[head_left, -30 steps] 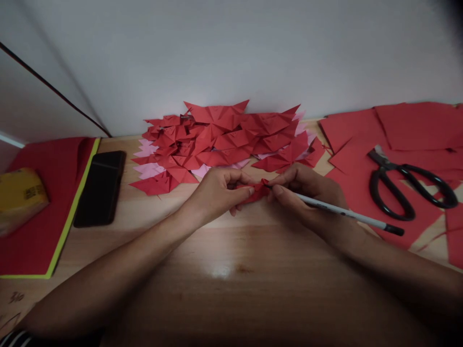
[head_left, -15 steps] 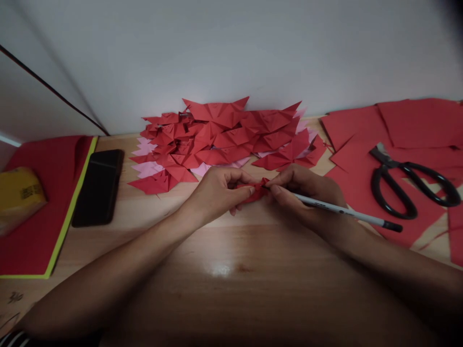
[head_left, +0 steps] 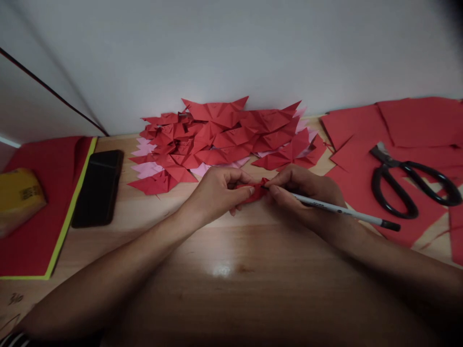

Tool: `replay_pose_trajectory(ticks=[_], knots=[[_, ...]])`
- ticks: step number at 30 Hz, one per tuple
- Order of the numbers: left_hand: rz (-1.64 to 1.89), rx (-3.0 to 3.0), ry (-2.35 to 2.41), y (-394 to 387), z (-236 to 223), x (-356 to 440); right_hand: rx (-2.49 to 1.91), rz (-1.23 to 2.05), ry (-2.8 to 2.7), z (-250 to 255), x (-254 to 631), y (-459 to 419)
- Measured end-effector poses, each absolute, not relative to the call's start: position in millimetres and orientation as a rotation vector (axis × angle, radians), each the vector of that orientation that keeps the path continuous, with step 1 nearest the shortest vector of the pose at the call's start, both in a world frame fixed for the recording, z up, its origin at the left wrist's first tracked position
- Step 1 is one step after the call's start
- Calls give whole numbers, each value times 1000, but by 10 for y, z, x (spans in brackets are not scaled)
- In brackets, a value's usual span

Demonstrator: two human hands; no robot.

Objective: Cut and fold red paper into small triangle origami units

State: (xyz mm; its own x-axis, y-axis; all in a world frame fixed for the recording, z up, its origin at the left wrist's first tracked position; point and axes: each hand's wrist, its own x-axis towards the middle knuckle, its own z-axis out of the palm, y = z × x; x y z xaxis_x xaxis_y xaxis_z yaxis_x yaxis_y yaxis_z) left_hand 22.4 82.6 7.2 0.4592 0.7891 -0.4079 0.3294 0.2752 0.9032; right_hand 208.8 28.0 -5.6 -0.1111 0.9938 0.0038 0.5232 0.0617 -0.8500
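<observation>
Between my hands is a small folded red paper piece [head_left: 256, 194]. My left hand [head_left: 220, 190] pinches its left side with thumb and fingers. A grey pen with a black end [head_left: 336, 207] rests in my right hand [head_left: 304, 189], closed in a writing grip. Its dark tip meets the paper, near a small raised fold; the fingers partly hide the contact. Just behind my hands lies a heap of folded red paper pieces [head_left: 224, 140] with pointed corners, several showing small dark marks. Pink folded pieces [head_left: 148, 168] show at the heap's edges.
Black-handled scissors [head_left: 394, 178] lie on red paper sheets [head_left: 354, 130] at the right. To the left, a black phone [head_left: 98, 188] lies beside a red sheet stack [head_left: 39, 241] with a yellow edge, topped by a yellow packet [head_left: 20, 197]. A pale wall [head_left: 231, 48] bounds the table behind.
The pen and its back end have shifted very slightly to the left, with the tip still at the paper. Both hands keep nearly the same place.
</observation>
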Motion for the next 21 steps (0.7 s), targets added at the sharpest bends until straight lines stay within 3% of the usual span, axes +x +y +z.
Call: replay_pose_trajectory(ticks=[21], knots=[[417, 1311, 1121, 835, 94, 234, -1489, 889, -1753, -68, 2075, 297]])
